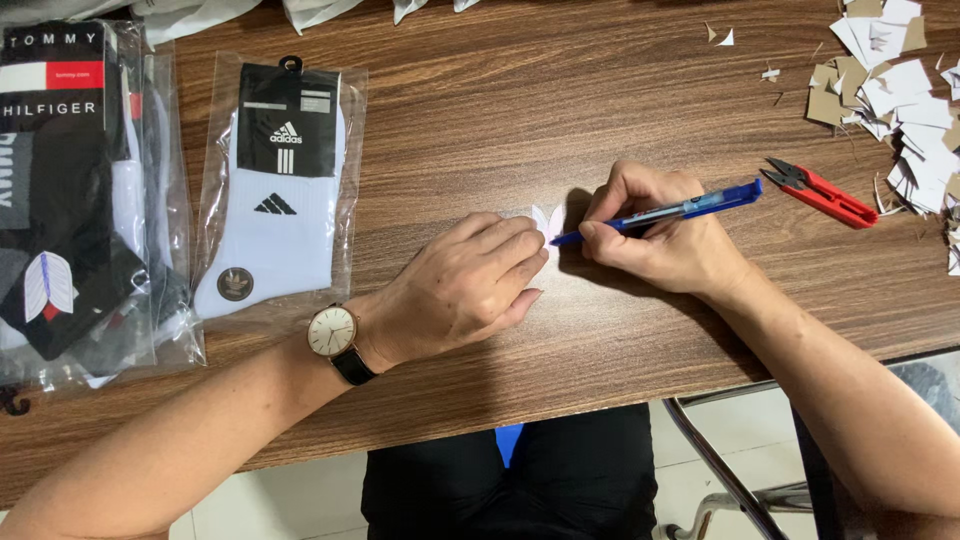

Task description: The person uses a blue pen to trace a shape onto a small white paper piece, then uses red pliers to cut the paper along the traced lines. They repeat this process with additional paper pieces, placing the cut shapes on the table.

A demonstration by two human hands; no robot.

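My right hand (660,235) grips a blue pen (690,208), its tip touching a small white paper cutout (546,220) on the wooden table (520,100). My left hand (470,285) lies flat beside it, fingertips pressing on the cutout's left part, which they mostly hide. A watch with a black strap (333,332) sits on my left wrist.
A bagged pair of white socks (272,200) lies left of my hands, with bagged dark socks (70,200) at the far left. Red snips (825,193) rest to the right. A heap of paper and card scraps (900,100) fills the top right corner.
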